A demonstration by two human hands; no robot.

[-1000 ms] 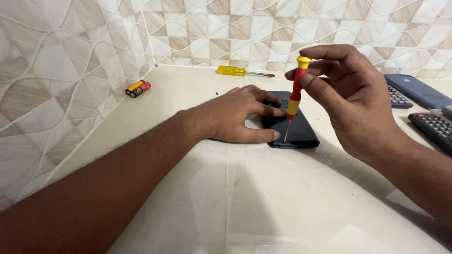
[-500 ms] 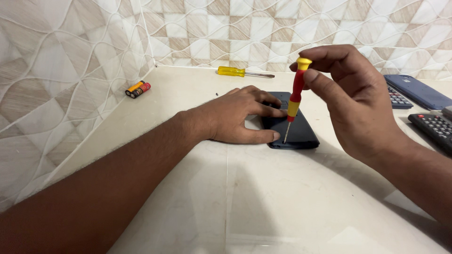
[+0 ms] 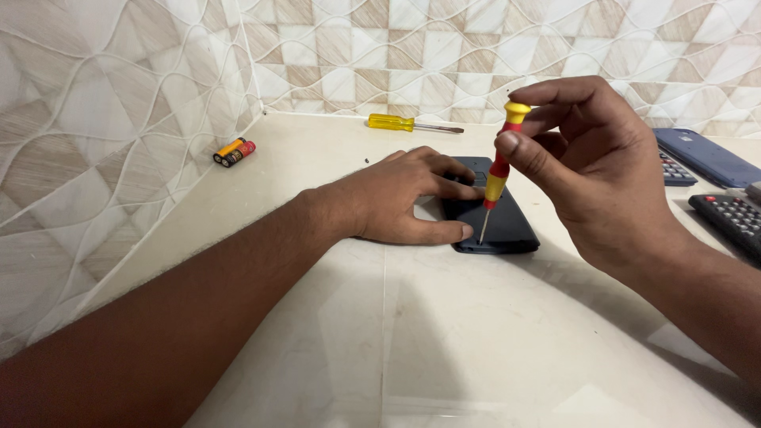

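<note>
A flat dark rectangular device (image 3: 507,226) lies face down on the pale counter. My left hand (image 3: 400,196) presses on its left side, fingers spread over it and thumb along its near edge. My right hand (image 3: 598,170) holds a small red and yellow precision screwdriver (image 3: 498,173) upright, forefinger on its yellow cap and thumb against the shaft. Its thin tip touches the device near the front left corner.
A yellow-handled screwdriver (image 3: 400,123) lies by the tiled back wall. Two small batteries (image 3: 235,151) rest near the left wall. On the right are a blue flat case (image 3: 708,156) and two calculators (image 3: 733,219), partly out of frame.
My right hand's fingers have shifted slightly on the screwdriver handle. The left hand and the device have stayed put.
</note>
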